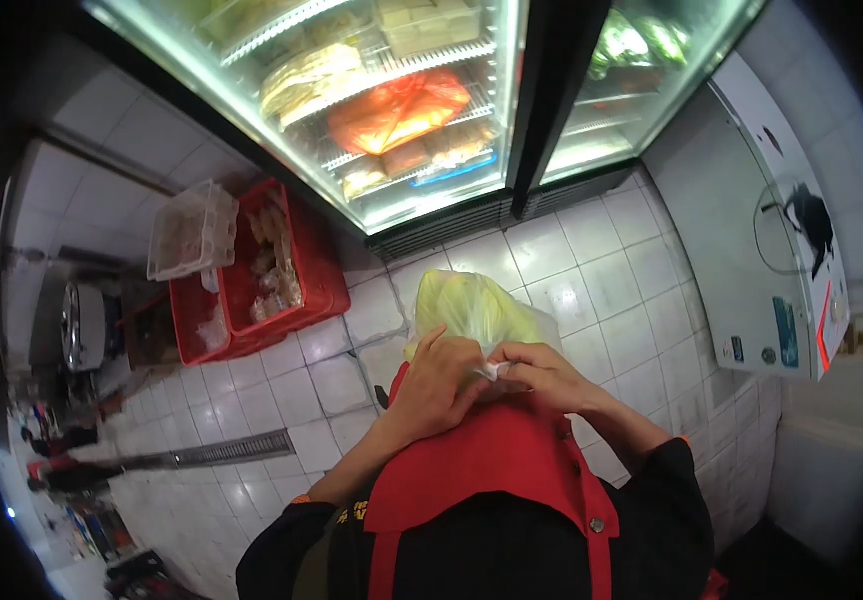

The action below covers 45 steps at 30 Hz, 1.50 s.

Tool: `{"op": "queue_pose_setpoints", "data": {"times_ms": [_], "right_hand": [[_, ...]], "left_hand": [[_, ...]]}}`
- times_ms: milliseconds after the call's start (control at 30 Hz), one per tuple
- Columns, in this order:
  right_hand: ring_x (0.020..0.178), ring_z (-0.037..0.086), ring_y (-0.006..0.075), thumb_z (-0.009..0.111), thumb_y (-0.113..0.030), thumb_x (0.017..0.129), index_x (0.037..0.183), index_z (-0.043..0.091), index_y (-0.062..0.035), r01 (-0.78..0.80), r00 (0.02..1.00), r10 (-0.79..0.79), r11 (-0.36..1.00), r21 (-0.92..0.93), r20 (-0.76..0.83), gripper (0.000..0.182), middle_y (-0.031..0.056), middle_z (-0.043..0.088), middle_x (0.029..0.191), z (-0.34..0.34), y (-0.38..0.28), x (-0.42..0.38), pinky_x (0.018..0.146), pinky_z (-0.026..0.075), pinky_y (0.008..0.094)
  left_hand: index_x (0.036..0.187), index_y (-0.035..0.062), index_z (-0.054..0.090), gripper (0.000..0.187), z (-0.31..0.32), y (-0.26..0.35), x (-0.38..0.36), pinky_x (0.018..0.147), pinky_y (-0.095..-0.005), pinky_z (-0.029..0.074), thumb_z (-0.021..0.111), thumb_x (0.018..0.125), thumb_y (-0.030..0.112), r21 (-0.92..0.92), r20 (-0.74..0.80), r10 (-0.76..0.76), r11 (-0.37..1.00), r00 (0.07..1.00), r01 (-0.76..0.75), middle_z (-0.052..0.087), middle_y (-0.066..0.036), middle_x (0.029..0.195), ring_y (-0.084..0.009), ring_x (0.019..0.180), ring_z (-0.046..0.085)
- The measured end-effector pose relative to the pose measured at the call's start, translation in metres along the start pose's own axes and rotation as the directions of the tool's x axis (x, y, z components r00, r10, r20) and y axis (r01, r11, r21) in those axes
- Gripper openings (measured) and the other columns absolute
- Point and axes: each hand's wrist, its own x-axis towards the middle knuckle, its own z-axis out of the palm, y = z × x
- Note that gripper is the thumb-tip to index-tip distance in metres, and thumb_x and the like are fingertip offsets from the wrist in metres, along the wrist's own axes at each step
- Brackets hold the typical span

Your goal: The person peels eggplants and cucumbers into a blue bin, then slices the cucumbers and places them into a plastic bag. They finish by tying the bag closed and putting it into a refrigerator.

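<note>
A clear plastic bag (476,308) with pale yellow-green contents hangs in front of my red apron (481,460), above the tiled floor. Its gathered white top lies between my two hands. My left hand (441,380) is at the left side of this gathered part, its fingers bent round the plastic. From the right, my right hand (541,375) pinches the twisted top between thumb and fingers. The two hands nearly touch. What the bag holds is blurred by the plastic.
Ahead stands a lit glass-door fridge (516,100) with bagged food on its shelves. Red crates (326,280) and a clear basket (191,230) are at the left. A white chest cabinet (751,240) stands right. A floor drain (231,450) and distant people (61,440) are lower left.
</note>
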Motion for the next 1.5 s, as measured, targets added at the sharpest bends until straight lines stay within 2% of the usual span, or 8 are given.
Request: {"op": "queue_pose_setpoints", "data": {"times_ms": [200,467,700,833,1067,1300,1467,1500], "right_hand": [[0.073,0.047,0.0054,0.047,-0.015,0.101,0.107,0.058,-0.0015,0.048,0.996,-0.038,0.989,0.137,-0.075,0.019,-0.0027,0.053,0.08,0.026,-0.041,0.04,0.064,0.039,0.0222],[0.064,0.04,0.0019,0.048,-0.014,0.101,0.107,0.057,-0.0011,0.159,0.987,-0.158,0.964,0.213,-0.026,0.017,-0.0047,0.048,0.073,0.071,-0.103,0.097,0.057,0.034,0.0192],[0.065,0.045,0.0032,0.05,-0.008,0.1,0.103,0.049,0.0,0.116,0.992,-0.113,0.992,-0.054,0.062,0.008,-0.0009,0.051,0.075,0.142,-0.122,0.168,0.059,0.039,0.0193],[0.064,0.044,0.0041,0.047,0.001,0.097,0.089,0.033,-0.0062,0.168,0.986,-0.168,0.958,0.231,-0.02,0.017,0.0012,0.049,0.074,0.177,-0.122,0.202,0.057,0.038,0.0191],[0.061,0.043,0.0032,0.053,0.003,0.093,0.092,0.042,-0.0056,0.386,0.923,-0.357,0.863,-0.327,0.147,0.013,-0.0008,0.051,0.071,0.233,-0.134,0.262,0.052,0.035,0.0201],[0.053,0.051,0.0153,0.056,-0.002,0.09,0.095,0.049,-0.0037,0.447,0.894,-0.433,0.831,-0.331,0.117,0.009,0.0072,0.055,0.07,0.271,-0.127,0.289,0.049,0.038,0.0291],[0.072,0.061,0.03,0.061,-0.018,0.089,0.099,0.054,-0.0052,0.446,0.891,-0.344,0.544,-0.711,0.295,0.018,0.0105,0.062,0.087,0.245,-0.132,0.38,0.064,0.049,0.0411],[0.098,0.059,0.0317,0.063,-0.023,0.087,0.1,0.058,-0.0066,0.554,0.677,-0.644,0.128,-0.822,0.356,0.022,0.0133,0.061,0.097,0.224,-0.125,0.416,0.084,0.045,0.0467]], "left_hand": [[0.105,0.0039,0.062,0.029,0.006,-0.028,-0.007,0.078,-0.0358,0.058,0.072,0.078,0.003,0.084,-0.487,0.085,0.995,0.869,-0.05,0.067,-0.01,0.104,-0.025,0.085,0.069],[0.103,0.0034,0.061,0.032,-0.076,-0.047,-0.008,0.075,-0.0337,0.059,0.076,0.074,0.002,0.047,-0.716,0.086,0.996,0.693,-0.075,0.071,-0.013,0.101,-0.0269,0.09,0.07],[0.096,0.0049,0.057,0.027,-0.147,-0.104,-0.061,0.08,-0.0386,0.056,0.075,0.076,0.005,0.09,-0.645,0.059,0.996,0.762,-0.001,0.068,-0.01,0.099,-0.0277,0.091,0.068],[0.102,0.0064,0.056,0.028,-0.175,-0.153,-0.098,0.087,-0.0412,0.05,0.073,0.079,0.01,0.149,-0.529,0.036,0.987,0.848,0.052,0.066,-0.008,0.106,-0.0269,0.096,0.064],[0.102,0.0115,0.063,0.025,-0.22,-0.186,-0.126,0.095,-0.0414,0.041,0.071,0.078,0.015,0.045,-0.501,-0.095,0.99,0.86,0.136,0.064,-0.004,0.109,-0.0247,0.106,0.059],[0.099,0.0112,0.065,0.024,-0.236,-0.22,-0.156,0.093,-0.0417,0.042,0.068,0.075,0.008,0.168,-0.438,-0.114,0.964,0.891,0.206,0.064,-0.005,0.097,-0.0256,0.107,0.058],[0.097,0.006,0.064,0.018,-0.24,-0.246,-0.191,0.087,-0.0428,0.042,0.063,0.08,0.003,0.16,-0.446,-0.308,0.896,0.84,0.414,0.063,-0.011,0.094,-0.0316,0.099,0.057],[0.097,0.0046,0.064,0.016,-0.238,-0.248,-0.198,0.086,-0.0431,0.042,0.062,0.081,0.002,0.162,-0.448,-0.351,0.873,0.822,0.46,0.063,-0.012,0.094,-0.0328,0.097,0.056]]}}
